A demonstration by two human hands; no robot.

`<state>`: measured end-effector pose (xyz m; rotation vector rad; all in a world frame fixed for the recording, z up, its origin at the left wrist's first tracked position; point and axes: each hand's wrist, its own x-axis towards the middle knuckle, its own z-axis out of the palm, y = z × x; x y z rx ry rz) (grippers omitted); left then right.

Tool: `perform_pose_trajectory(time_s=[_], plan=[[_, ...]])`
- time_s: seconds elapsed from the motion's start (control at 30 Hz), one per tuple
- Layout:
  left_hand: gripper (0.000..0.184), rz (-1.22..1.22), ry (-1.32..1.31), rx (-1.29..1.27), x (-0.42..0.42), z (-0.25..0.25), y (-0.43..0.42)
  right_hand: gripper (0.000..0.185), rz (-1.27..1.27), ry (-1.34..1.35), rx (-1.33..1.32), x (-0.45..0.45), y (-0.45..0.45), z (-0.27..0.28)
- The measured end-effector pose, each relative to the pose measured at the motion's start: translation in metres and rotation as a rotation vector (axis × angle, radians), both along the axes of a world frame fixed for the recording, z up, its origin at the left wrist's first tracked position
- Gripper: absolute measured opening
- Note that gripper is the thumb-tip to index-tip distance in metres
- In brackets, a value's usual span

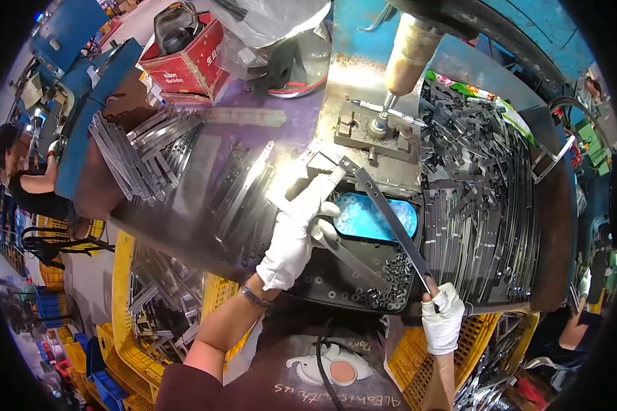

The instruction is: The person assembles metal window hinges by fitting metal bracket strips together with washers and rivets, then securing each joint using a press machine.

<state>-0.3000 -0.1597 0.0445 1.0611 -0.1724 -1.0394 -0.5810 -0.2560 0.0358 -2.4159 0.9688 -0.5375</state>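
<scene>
My left hand [291,236], in a white glove, is closed around a flat metal strip [355,264] that slants down to the right. Its outstretched fingertips reach the upper end of a long dark metal bar [394,222] with holes. Gripping the lower end of that bar is my right hand [443,318], also gloved. A thin bracket-like piece [317,162] shows beside my left fingertips; whether they touch it I cannot tell. Under the bar sits a blue tray [346,229], with small dark fasteners [392,277] and washers below it.
Ahead, a press head [408,58] stands above a metal fixture block [377,133]. Dark metal parts [476,178] pile up on the right, stacked strips [140,154] on the left. A red box [184,61] is at the back. Yellow crates [122,294] flank me; a co-worker [31,175] sits far left.
</scene>
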Motion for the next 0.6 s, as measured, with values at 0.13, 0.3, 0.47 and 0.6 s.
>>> perform_pose_trajectory(time_s=[0.13, 0.3, 0.47, 0.6], plan=[[0.046, 0.021, 0.005, -0.039, 0.000, -0.005, 0.000, 0.031, 0.014, 0.033, -0.074, -0.005, 0.003, -0.006], [0.047, 0.014, 0.017, -0.011, 0.001, -0.003, 0.000, 0.035, -0.002, -0.002, -0.031, -0.007, 0.006, -0.013], [0.049, -0.132, -0.120, 0.036, 0.013, 0.016, 0.016, 0.047, 0.054, 0.007, -0.103, -0.002, 0.000, -0.014], [0.050, -0.475, -0.152, 0.176, 0.002, 0.053, 0.047, 0.041, 0.239, -0.129, -0.300, 0.041, 0.003, 0.012]])
